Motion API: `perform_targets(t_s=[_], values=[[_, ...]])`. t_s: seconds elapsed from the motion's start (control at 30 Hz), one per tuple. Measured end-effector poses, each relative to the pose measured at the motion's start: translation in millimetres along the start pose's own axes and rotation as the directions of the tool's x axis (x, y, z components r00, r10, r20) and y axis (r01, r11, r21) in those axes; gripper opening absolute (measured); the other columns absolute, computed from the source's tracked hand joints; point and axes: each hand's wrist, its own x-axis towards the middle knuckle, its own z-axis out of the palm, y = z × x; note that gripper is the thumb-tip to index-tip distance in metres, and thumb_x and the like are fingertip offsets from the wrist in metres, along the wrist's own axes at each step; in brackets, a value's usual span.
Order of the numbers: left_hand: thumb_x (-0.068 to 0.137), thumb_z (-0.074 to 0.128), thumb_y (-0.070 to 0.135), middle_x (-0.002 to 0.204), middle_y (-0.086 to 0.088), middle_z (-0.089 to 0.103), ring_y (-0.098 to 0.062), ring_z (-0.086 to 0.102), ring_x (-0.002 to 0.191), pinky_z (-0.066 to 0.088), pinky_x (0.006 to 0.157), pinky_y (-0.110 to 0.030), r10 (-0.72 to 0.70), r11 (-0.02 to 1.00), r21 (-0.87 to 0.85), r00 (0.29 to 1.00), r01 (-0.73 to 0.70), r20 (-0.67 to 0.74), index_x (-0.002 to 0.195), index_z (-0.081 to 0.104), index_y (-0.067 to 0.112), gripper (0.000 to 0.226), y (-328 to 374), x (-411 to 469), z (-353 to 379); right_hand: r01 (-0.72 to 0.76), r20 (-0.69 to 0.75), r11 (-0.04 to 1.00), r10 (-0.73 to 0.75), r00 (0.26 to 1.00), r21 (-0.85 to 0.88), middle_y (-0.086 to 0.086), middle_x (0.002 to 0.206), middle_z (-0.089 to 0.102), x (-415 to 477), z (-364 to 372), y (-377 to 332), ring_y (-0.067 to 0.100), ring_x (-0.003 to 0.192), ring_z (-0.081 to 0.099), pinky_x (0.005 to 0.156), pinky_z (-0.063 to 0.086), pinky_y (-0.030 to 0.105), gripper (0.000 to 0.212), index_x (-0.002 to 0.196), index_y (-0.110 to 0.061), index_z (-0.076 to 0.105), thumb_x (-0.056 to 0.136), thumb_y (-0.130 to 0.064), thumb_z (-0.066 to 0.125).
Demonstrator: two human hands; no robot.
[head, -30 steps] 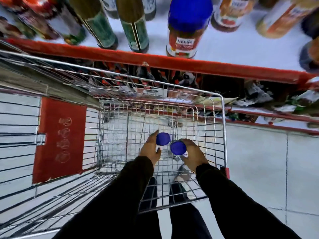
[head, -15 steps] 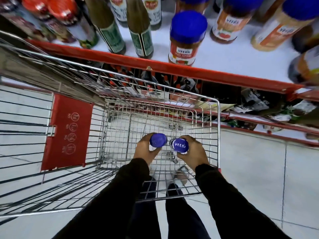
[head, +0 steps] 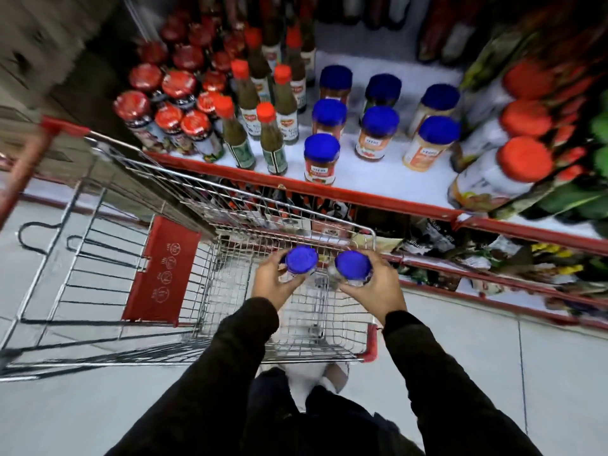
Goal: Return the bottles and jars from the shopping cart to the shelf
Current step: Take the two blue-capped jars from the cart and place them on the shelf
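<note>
open shelf front (head: 371,179), jars (head: 321,158) crowding behind

Cart (head: 289,205): shiny metal wire. Jar lids (head: 352,264): glossy blue plastic. Sleeves (head: 437,373), lower frame: matt black cloth.

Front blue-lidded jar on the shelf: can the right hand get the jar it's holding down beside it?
Probably yes. The right hand holds its jar above the cart, and bare white shelf lies open right of the front jar.

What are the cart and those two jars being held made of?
The cart: shiny metal wire, by its thin silvery grid. The left jar and right jar: see-through bodies, glass or clear plastic, I cannot tell which; the smooth blue lids look like plastic.
</note>
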Motion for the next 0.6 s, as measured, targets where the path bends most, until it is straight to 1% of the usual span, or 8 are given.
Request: perform_targets(t_s=[0.1, 0.17, 0.23, 0.27, 0.33, 0.4, 0.5, 0.6], values=[[0.074, 0.084, 0.016, 0.117, 0.003, 0.057, -0.019, 0.060, 0.114, 0.052, 0.097, -0.030, 0.101, 0.995, -0.017, 0.994, -0.102, -0.038, 0.130, 0.057, 0.011, 0.062, 30, 5, 2, 0.038, -0.092, 0.999, -0.036, 0.995, 0.020, -0.002, 0.120, 0.066, 5, -29, -7, 0.017, 0.104, 0.065, 0.089, 0.052, 0.026, 0.071, 0.122, -0.024, 0.062, 0.060, -0.041, 0.093], [0.072, 0.085, 0.018, 0.113, 0.011, 0.060, -0.012, 0.060, 0.108, 0.053, 0.097, -0.032, 0.187, 0.982, -0.020, 0.979, -0.189, -0.076, 0.125, 0.059, 0.019, 0.058, 54, 9, 6, 0.075, -0.174, 0.996, -0.065, 0.983, 0.048, -0.004, 0.114, 0.066, 9, -50, -13, 0.011, 0.096, 0.065, 0.082, 0.056, 0.024, 0.064, 0.117, -0.029, 0.063, 0.062, -0.042, 0.090], [0.071, 0.085, 0.019, 0.112, 0.015, 0.062, -0.005, 0.063, 0.105, 0.053, 0.095, -0.025, 0.265, 0.961, -0.056, 0.959, -0.271, -0.098, 0.120, 0.059, 0.028, 0.056, 80, 15, 12, 0.108, -0.275, 0.991, -0.081, 0.958, 0.083, -0.004, 0.108, 0.068, 15, -71, -19, 0.010, 0.091, 0.065, 0.082, 0.055, 0.022, 0.059, 0.113, -0.028, 0.065, 0.061, -0.047, 0.086], [0.070, 0.085, 0.020, 0.115, 0.011, 0.064, -0.005, 0.064, 0.108, 0.053, 0.095, -0.023, 0.277, 0.954, -0.093, 0.956, -0.286, -0.096, 0.120, 0.060, 0.029, 0.056, 92, 19, 15, 0.121, -0.314, 0.988, -0.086, 0.945, 0.092, -0.003, 0.106, 0.069, 20, -80, -21, 0.011, 0.092, 0.065, 0.085, 0.054, 0.022, 0.059, 0.112, -0.026, 0.066, 0.061, -0.047, 0.084], [0.071, 0.085, 0.020, 0.122, -0.002, 0.064, -0.017, 0.063, 0.116, 0.052, 0.100, -0.031, 0.302, 0.941, -0.121, 0.947, -0.315, -0.109, 0.124, 0.061, 0.022, 0.059, 118, 28, 24, 0.143, -0.381, 0.984, -0.094, 0.920, 0.102, -0.006, 0.105, 0.068, 31, -99, -24, 0.009, 0.093, 0.063, 0.087, 0.049, 0.014, 0.058, 0.112, -0.023, 0.066, 0.061, -0.042, 0.087], [0.072, 0.085, 0.023, 0.125, -0.002, 0.062, -0.019, 0.062, 0.116, 0.052, 0.102, -0.035, 0.341, 0.930, -0.100, 0.931, -0.354, -0.130, 0.127, 0.060, 0.017, 0.061, 143, 38, 33, 0.153, -0.430, 0.983, -0.095, 0.898, 0.102, -0.011, 0.105, 0.065, 43, -115, -27, 0.001, 0.094, 0.059, 0.086, 0.044, 0.005, 0.058, 0.113, -0.024, 0.065, 0.063, -0.037, 0.091], [0.074, 0.084, 0.023, 0.119, 0.005, 0.059, -0.015, 0.060, 0.114, 0.053, 0.100, -0.033, 0.384, 0.917, -0.053, 0.912, -0.395, -0.145, 0.127, 0.060, 0.015, 0.060, 172, 54, 45, 0.150, -0.464, 0.985, -0.094, 0.881, 0.085, -0.006, 0.111, 0.067, 61, -133, -29, 0.006, 0.098, 0.060, 0.089, 0.044, 0.013, 0.059, 0.118, -0.022, 0.065, 0.068, -0.039, 0.091], [0.075, 0.083, 0.018, 0.119, 0.003, 0.058, -0.013, 0.056, 0.112, 0.054, 0.097, -0.031, 0.353, 0.931, -0.059, 0.929, -0.361, -0.114, 0.128, 0.058, 0.013, 0.059, 187, 72, 57, 0.131, -0.445, 0.988, -0.083, 0.892, 0.077, 0.000, 0.118, 0.069, 77, -144, -28, 0.012, 0.102, 0.063, 0.090, 0.046, 0.022, 0.061, 0.122, -0.018, 0.064, 0.070, -0.038, 0.090]])
